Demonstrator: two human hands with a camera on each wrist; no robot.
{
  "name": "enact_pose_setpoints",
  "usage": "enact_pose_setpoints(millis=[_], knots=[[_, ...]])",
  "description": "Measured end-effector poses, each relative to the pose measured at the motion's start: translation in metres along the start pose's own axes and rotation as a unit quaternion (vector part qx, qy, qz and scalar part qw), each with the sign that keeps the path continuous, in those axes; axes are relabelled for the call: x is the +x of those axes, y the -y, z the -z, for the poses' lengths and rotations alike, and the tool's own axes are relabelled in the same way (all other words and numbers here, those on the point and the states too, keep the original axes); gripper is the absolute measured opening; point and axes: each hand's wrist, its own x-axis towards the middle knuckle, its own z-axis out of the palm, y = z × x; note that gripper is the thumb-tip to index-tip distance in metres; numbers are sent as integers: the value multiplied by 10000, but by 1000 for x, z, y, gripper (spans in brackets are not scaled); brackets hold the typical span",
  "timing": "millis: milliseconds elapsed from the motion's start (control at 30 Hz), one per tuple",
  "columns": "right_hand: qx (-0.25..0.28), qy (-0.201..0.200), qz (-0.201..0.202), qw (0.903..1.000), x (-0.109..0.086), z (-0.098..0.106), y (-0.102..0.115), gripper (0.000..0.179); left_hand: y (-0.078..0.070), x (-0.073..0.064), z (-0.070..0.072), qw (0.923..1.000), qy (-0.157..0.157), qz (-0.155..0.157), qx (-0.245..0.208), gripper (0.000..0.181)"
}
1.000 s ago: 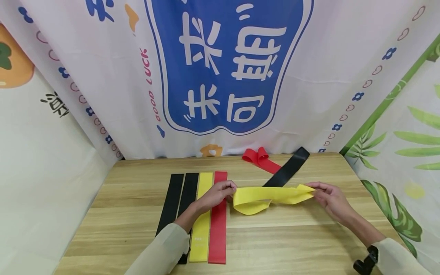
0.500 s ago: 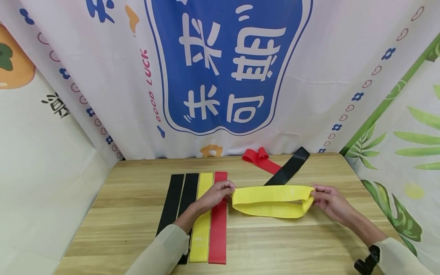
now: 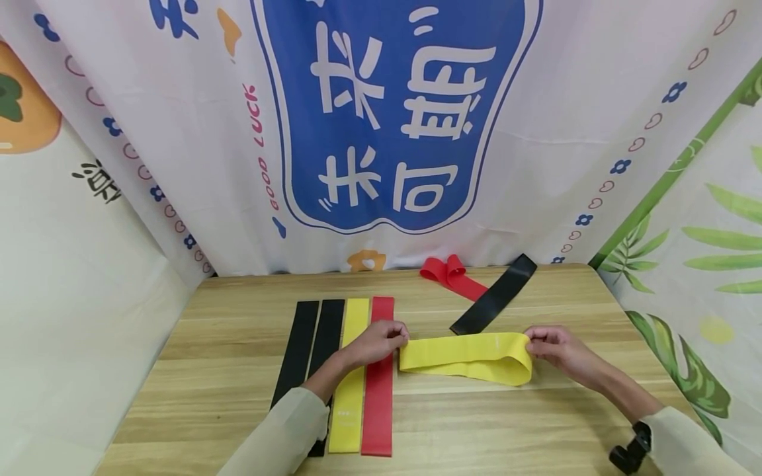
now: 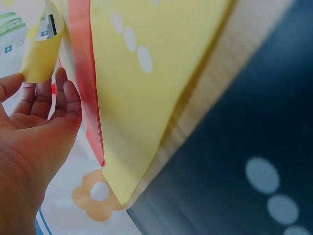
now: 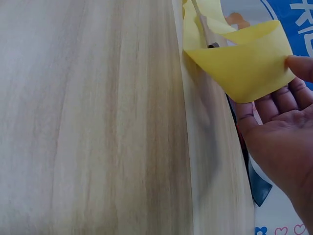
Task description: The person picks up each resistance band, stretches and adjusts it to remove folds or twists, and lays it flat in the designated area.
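Note:
A yellow resistance loop band (image 3: 458, 350) is stretched sideways between both hands, its loop partly open toward the near side. My left hand (image 3: 378, 340) pinches its left end between thumb and fingers, over the upper part of the flat red band (image 3: 378, 403). On the other side my right hand (image 3: 559, 349) pinches the upper edge at the right end, and the band's lower layer bulges out below. In the left wrist view the yellow loop (image 4: 41, 58) curves at the fingertips. The right wrist view shows the thumb pressing the yellow band (image 5: 254, 63) against the fingers.
Left of the flat red band lie a flat yellow band (image 3: 347, 423) and two black bands (image 3: 297, 350), side by side on the wooden table (image 3: 196, 370). Behind the held band, a loose black band (image 3: 497, 297) crosses a curled red band (image 3: 455, 277). A printed curtain (image 3: 381, 132) hangs at the back edge.
The twisted, crumpled right end of the yellow band has been opened into a smooth loop. Both hands have come slightly nearer the body, and the right hand has moved a little left.

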Motion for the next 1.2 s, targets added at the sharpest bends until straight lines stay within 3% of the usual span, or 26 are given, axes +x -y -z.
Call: enact_pose_setpoints(millis=[167,400,667,833,1033,1200], knots=[[-263,-86,-312,9991,1,-2,2,23,0,-1,2,9990,41,-22,438,19],[-819,-51,-209,9964,3,-2,7,25,0,5,-3,9954,266,-198,894,12],[-1360,-149,-548,9891,4,-4,9,25,-14,16,-15,9797,22,-635,1901,21],[-1490,-146,-530,9873,7,-6,9,23,-27,25,-28,9810,165,-686,1805,33],[-1478,-65,-414,9881,10,-9,9,22,-36,36,-48,9875,580,-741,1266,45],[-1410,62,-255,9897,10,-9,8,22,-41,45,-60,9900,745,-791,895,45]])
